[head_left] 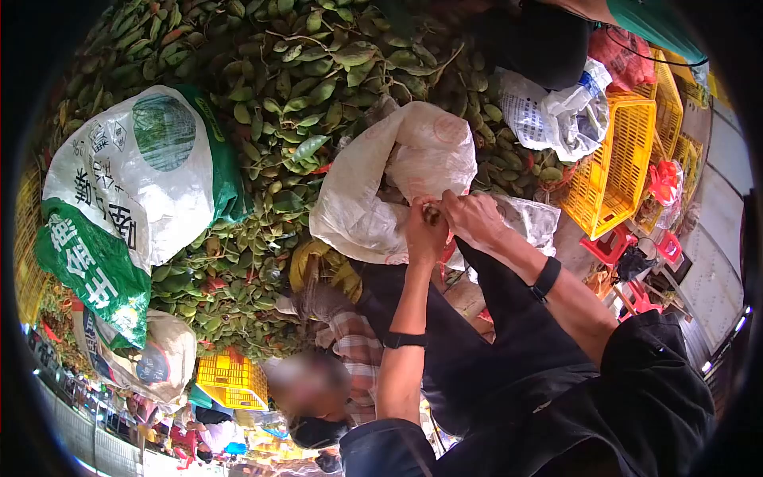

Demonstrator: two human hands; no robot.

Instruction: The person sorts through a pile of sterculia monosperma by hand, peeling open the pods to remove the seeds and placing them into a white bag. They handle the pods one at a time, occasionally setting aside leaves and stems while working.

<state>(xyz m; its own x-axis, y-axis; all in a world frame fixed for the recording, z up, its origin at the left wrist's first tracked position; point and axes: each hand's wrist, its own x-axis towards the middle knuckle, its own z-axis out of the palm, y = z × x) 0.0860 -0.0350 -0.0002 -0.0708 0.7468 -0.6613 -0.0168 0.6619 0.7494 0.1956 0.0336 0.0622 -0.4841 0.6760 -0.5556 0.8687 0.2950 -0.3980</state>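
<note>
Creased plastic, matt cloth

Just beyond the left hand (424, 236), a white sack (350, 191) looks like thin plastic, wrinkled and faintly shiny. The brownish thing (431, 213) between the hands looks rough; its material is too small to tell. Farther left of that hand, a printed sack (175, 199) is glossy, creased plastic. Right of the right hand (474, 221), a yellow crate (636, 131) is smooth, latticed plastic. Nearer the body, dark trousers (524, 318) are matt cloth.
</note>
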